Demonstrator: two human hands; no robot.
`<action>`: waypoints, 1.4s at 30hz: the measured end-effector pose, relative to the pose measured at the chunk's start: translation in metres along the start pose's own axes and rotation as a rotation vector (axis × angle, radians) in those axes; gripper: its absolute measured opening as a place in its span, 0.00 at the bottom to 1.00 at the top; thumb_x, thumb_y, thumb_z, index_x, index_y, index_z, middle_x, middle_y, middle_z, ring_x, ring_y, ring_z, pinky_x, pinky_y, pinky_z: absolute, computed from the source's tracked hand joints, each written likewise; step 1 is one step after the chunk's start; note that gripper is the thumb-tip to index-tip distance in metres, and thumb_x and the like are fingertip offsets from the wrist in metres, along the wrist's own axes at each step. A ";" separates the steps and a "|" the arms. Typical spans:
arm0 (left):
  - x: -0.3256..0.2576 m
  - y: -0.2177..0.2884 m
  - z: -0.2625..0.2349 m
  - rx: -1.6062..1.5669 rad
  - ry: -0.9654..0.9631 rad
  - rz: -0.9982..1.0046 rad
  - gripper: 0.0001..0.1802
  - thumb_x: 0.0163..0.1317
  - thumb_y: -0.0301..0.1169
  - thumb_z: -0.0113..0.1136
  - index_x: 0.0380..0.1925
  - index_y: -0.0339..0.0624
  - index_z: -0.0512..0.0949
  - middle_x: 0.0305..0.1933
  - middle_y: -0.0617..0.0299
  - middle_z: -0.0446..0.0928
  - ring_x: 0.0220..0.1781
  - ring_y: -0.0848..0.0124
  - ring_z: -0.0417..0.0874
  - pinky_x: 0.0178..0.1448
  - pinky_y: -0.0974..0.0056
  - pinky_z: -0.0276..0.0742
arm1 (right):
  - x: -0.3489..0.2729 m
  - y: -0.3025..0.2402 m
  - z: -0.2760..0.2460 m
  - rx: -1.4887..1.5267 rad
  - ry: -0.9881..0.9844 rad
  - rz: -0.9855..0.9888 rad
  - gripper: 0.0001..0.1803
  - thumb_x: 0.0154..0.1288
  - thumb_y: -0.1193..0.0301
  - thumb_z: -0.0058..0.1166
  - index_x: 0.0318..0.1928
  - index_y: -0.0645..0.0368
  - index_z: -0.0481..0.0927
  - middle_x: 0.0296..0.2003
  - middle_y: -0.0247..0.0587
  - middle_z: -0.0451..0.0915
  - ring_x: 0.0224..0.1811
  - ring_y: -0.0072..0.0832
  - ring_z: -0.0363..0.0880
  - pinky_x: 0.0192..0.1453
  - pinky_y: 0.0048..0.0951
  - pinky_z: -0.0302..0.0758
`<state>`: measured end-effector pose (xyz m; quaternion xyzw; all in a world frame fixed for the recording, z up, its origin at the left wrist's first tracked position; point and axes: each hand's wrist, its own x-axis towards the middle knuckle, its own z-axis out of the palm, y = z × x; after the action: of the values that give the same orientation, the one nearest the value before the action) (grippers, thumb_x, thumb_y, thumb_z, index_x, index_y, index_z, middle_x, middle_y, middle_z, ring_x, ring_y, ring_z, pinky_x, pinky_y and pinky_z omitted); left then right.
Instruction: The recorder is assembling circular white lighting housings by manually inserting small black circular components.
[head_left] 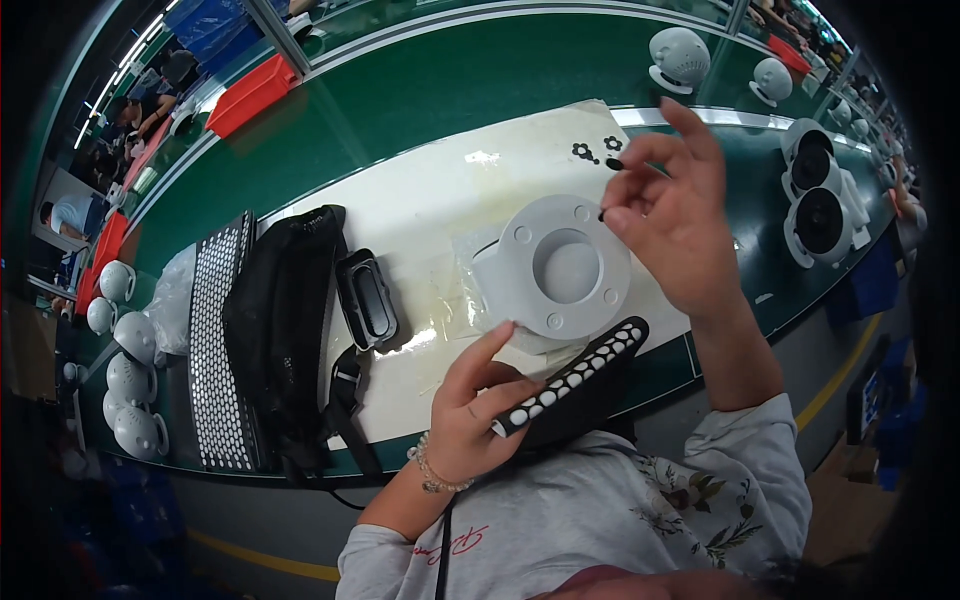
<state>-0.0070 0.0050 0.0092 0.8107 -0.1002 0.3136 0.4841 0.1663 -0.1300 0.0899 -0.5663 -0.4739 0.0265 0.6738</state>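
Observation:
In front of me a white ring-shaped fan base [519, 290] lies on a pale work sheet, with small round recesses around its rim. My left hand [478, 410] grips a black strip [590, 372] dotted with rows of white circles. Its index fingertip reaches the near left edge of the base. Over the far right of the base, my right hand [672, 205] has its fingers curled and the index finger raised. One small black round pad [614, 164] shows at a fingertip; another dark pad [603, 215] is at the thumb tip, beside the rim.
Left of the base sit a black open case [368, 300], a black bag [285, 330] and a larger dotted sheet [220, 350]. White round fans [140, 430] line the left end. More fans [822, 215] stand at right, others [680, 58] beyond the sheet. A red bin [252, 95] is far left.

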 end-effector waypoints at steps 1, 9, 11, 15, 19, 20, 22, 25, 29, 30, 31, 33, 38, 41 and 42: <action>0.001 -0.002 0.002 -0.003 0.001 0.002 0.18 0.37 0.18 0.61 0.34 0.39 0.76 0.56 0.44 0.64 0.30 0.67 0.80 0.34 0.69 0.76 | 0.003 0.002 0.001 0.005 0.004 0.070 0.41 0.50 0.88 0.47 0.63 0.53 0.45 0.43 0.40 0.62 0.37 0.21 0.69 0.44 0.22 0.68; -0.001 -0.008 0.004 0.020 -0.054 -0.014 0.17 0.38 0.20 0.63 0.33 0.38 0.75 0.61 0.44 0.60 0.32 0.65 0.81 0.33 0.69 0.77 | 0.004 0.010 0.001 -0.090 -0.047 0.116 0.35 0.55 0.84 0.46 0.61 0.53 0.50 0.41 0.39 0.64 0.35 0.18 0.71 0.38 0.17 0.65; -0.001 -0.008 0.005 0.006 -0.053 -0.008 0.17 0.38 0.20 0.63 0.33 0.38 0.75 0.61 0.44 0.59 0.32 0.65 0.81 0.33 0.69 0.77 | 0.002 0.007 -0.001 -0.384 -0.110 0.017 0.38 0.53 0.87 0.46 0.62 0.55 0.47 0.38 0.39 0.67 0.35 0.22 0.72 0.41 0.21 0.68; -0.001 -0.007 0.004 -0.014 -0.067 0.008 0.17 0.40 0.21 0.64 0.33 0.38 0.74 0.61 0.43 0.59 0.31 0.64 0.81 0.33 0.68 0.77 | -0.009 0.002 -0.001 -0.784 -0.201 -0.305 0.39 0.51 0.87 0.48 0.62 0.55 0.48 0.36 0.42 0.73 0.36 0.28 0.75 0.40 0.26 0.68; -0.001 -0.008 0.003 -0.036 -0.079 0.001 0.17 0.40 0.22 0.64 0.34 0.37 0.74 0.62 0.43 0.58 0.31 0.65 0.81 0.33 0.68 0.77 | -0.011 -0.018 0.001 -0.894 -0.445 -0.396 0.42 0.46 0.89 0.50 0.62 0.56 0.48 0.43 0.48 0.74 0.43 0.41 0.75 0.45 0.38 0.66; -0.001 -0.007 0.003 -0.028 -0.080 0.005 0.17 0.39 0.22 0.64 0.33 0.37 0.74 0.62 0.43 0.58 0.31 0.65 0.81 0.33 0.69 0.77 | -0.012 -0.024 0.004 -0.887 -0.386 -0.323 0.42 0.46 0.89 0.50 0.62 0.57 0.47 0.42 0.48 0.74 0.44 0.40 0.75 0.47 0.38 0.65; -0.002 -0.007 0.003 -0.020 -0.079 0.010 0.17 0.39 0.22 0.64 0.33 0.37 0.73 0.62 0.43 0.58 0.30 0.66 0.81 0.33 0.69 0.76 | -0.010 -0.025 0.007 -0.879 -0.330 -0.253 0.42 0.46 0.89 0.50 0.62 0.57 0.47 0.40 0.47 0.74 0.45 0.38 0.74 0.49 0.37 0.65; -0.003 -0.008 0.004 -0.030 -0.086 0.012 0.17 0.39 0.21 0.64 0.33 0.38 0.73 0.62 0.43 0.58 0.30 0.67 0.80 0.33 0.69 0.76 | -0.002 -0.010 0.003 -0.647 -0.174 -0.247 0.42 0.48 0.88 0.49 0.62 0.58 0.45 0.40 0.46 0.72 0.46 0.34 0.73 0.52 0.36 0.63; -0.004 -0.010 0.004 -0.066 -0.077 0.010 0.17 0.38 0.20 0.63 0.33 0.38 0.73 0.61 0.43 0.59 0.30 0.67 0.80 0.33 0.69 0.76 | 0.010 0.003 -0.002 -0.529 -0.076 -0.203 0.41 0.49 0.87 0.48 0.62 0.58 0.44 0.43 0.44 0.66 0.44 0.28 0.70 0.53 0.33 0.64; -0.005 -0.010 0.004 -0.073 -0.082 0.014 0.17 0.38 0.19 0.63 0.33 0.38 0.73 0.61 0.43 0.59 0.31 0.67 0.80 0.33 0.69 0.76 | 0.011 0.006 -0.002 -0.453 -0.049 -0.095 0.41 0.50 0.86 0.47 0.62 0.57 0.43 0.44 0.44 0.65 0.44 0.27 0.69 0.52 0.30 0.65; -0.005 -0.009 0.005 -0.075 -0.081 0.013 0.17 0.38 0.19 0.63 0.33 0.38 0.73 0.61 0.43 0.59 0.31 0.67 0.80 0.33 0.69 0.76 | 0.011 0.008 -0.002 -0.377 -0.021 0.013 0.41 0.50 0.85 0.46 0.63 0.57 0.42 0.45 0.44 0.64 0.44 0.25 0.69 0.50 0.28 0.67; -0.006 -0.009 0.005 -0.050 -0.070 0.010 0.18 0.39 0.19 0.62 0.34 0.38 0.73 0.61 0.43 0.59 0.31 0.67 0.80 0.33 0.69 0.76 | 0.010 0.011 0.005 -0.190 -0.015 0.169 0.41 0.51 0.84 0.46 0.63 0.56 0.41 0.46 0.44 0.63 0.44 0.24 0.69 0.49 0.26 0.68; -0.005 -0.009 0.006 -0.060 -0.096 0.004 0.18 0.38 0.19 0.62 0.34 0.39 0.74 0.62 0.44 0.59 0.30 0.66 0.80 0.33 0.68 0.76 | 0.006 0.013 0.005 0.215 -0.017 0.432 0.40 0.54 0.83 0.46 0.63 0.52 0.40 0.48 0.47 0.60 0.41 0.20 0.69 0.45 0.21 0.68; -0.006 -0.010 0.007 -0.062 -0.082 0.000 0.19 0.37 0.19 0.62 0.34 0.39 0.74 0.62 0.44 0.59 0.30 0.66 0.80 0.33 0.68 0.76 | 0.008 0.010 0.006 0.133 -0.017 0.468 0.41 0.53 0.84 0.45 0.64 0.53 0.39 0.48 0.44 0.60 0.45 0.23 0.69 0.47 0.24 0.69; -0.006 -0.010 0.007 -0.066 -0.074 -0.001 0.19 0.37 0.19 0.62 0.34 0.39 0.74 0.62 0.44 0.59 0.30 0.66 0.80 0.33 0.68 0.76 | 0.007 0.013 0.006 0.107 -0.003 0.383 0.41 0.53 0.83 0.46 0.63 0.54 0.39 0.48 0.43 0.61 0.46 0.25 0.69 0.47 0.24 0.69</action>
<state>-0.0045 0.0036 -0.0042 0.8054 -0.1279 0.2796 0.5067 0.1727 -0.1169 0.0839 -0.6095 -0.3565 0.1802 0.6848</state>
